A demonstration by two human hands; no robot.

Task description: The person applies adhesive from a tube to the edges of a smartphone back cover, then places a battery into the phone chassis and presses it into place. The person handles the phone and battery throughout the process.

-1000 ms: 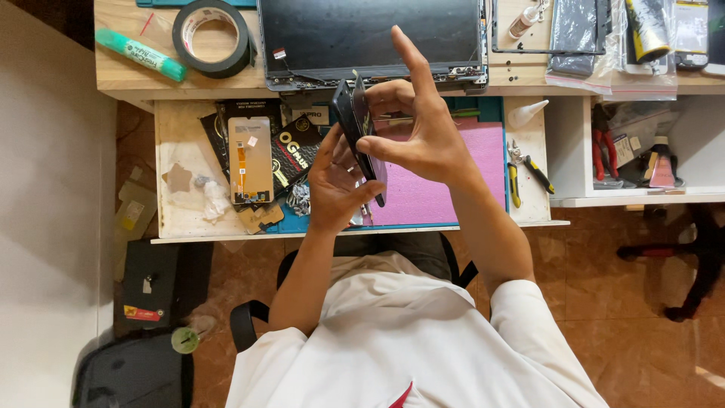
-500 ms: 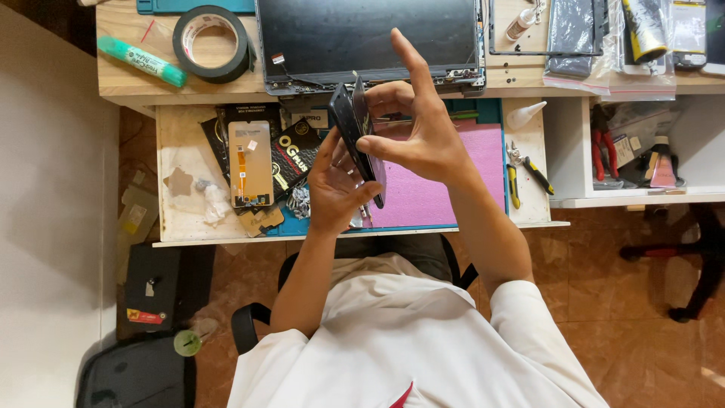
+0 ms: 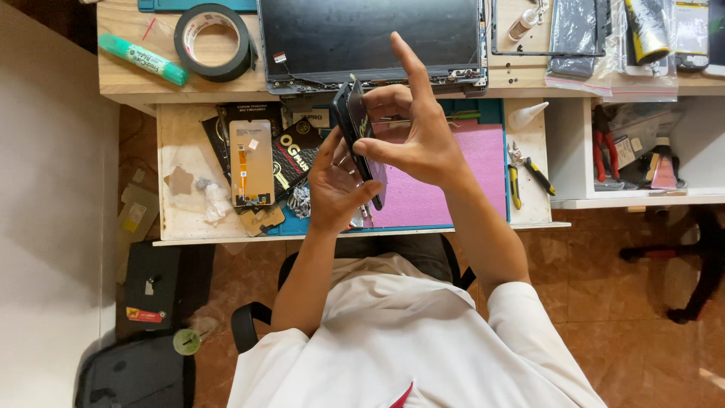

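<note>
Both hands, left hand and right hand, grip the dark phone edge-on; keeping pressure even along its edges seems wise.

white short-sleeved shirt, small red mark at chest.
</note>
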